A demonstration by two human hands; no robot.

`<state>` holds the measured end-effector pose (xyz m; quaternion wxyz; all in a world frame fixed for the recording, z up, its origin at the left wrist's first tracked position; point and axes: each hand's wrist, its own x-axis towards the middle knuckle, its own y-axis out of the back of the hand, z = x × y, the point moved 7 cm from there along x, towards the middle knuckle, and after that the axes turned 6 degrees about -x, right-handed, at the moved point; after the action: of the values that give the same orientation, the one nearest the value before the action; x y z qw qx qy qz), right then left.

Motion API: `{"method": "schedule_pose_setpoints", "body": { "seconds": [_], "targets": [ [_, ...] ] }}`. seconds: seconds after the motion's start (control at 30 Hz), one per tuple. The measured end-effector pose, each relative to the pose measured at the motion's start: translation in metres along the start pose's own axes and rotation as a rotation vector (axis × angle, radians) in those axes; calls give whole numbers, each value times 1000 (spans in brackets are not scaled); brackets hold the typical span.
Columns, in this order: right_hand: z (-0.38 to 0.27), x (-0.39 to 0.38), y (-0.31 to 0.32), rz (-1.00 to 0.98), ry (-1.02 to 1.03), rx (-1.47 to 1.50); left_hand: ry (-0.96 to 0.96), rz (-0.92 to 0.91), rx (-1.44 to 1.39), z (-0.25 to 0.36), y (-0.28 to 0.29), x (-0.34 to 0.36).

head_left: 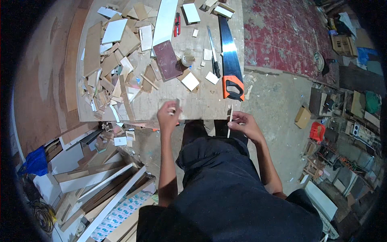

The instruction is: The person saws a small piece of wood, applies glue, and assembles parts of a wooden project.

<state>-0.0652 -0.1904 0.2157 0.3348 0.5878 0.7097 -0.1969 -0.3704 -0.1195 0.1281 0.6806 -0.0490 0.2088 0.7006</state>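
My left hand [168, 115] rests at the near edge of the workbench [201, 105], its fingers closed on a small flat piece of plywood [167, 103]. My right hand [246, 123] is just off the bench's near right corner and pinches a thin pale wooden strip [229, 121] held nearly upright. A handsaw with an orange and black handle [231, 60] lies on the bench just beyond my right hand.
Many plywood offcuts [113, 68] cover the left of the bench, with a dark red board [167, 59], a long white board [164, 22], a knife [214, 52] and red pliers [177, 24]. Boards are piled on the floor at left [100, 177]; clutter lines the right wall [346, 133].
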Motion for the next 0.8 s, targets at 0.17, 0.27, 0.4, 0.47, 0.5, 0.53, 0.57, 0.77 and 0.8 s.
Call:
{"method": "schedule_pose_setpoints", "body": {
  "seconds": [0.17, 0.27, 0.4, 0.47, 0.5, 0.53, 0.57, 0.77, 0.8],
  "targets": [
    [52, 31, 1, -8, -73, -15, -100, 188, 530, -50, 19, 67],
    [68, 56, 9, 152, -21, -348, -73, 246, 582, -51, 20, 70],
    [66, 87, 2, 340, 61, -743, -29, 216, 698, -49, 13, 42],
    [71, 105, -5, 386, 109, -824, -169, 7, 715, -25, -12, 23],
    [72, 115, -10, 372, 106, -846, -166, 5, 720, -27, -11, 20],
    [70, 123, -18, 359, 114, -842, -226, -45, 824, -35, -8, 15],
    [64, 129, -25, 367, 161, -901, -289, -105, 922, -38, -8, 13],
    [41, 146, -50, 415, 232, -1014, -347, -147, 883, -33, 10, 24],
    [37, 148, -55, 400, 231, -1024, -344, -140, 887, -29, 13, 22]
  ]
}}
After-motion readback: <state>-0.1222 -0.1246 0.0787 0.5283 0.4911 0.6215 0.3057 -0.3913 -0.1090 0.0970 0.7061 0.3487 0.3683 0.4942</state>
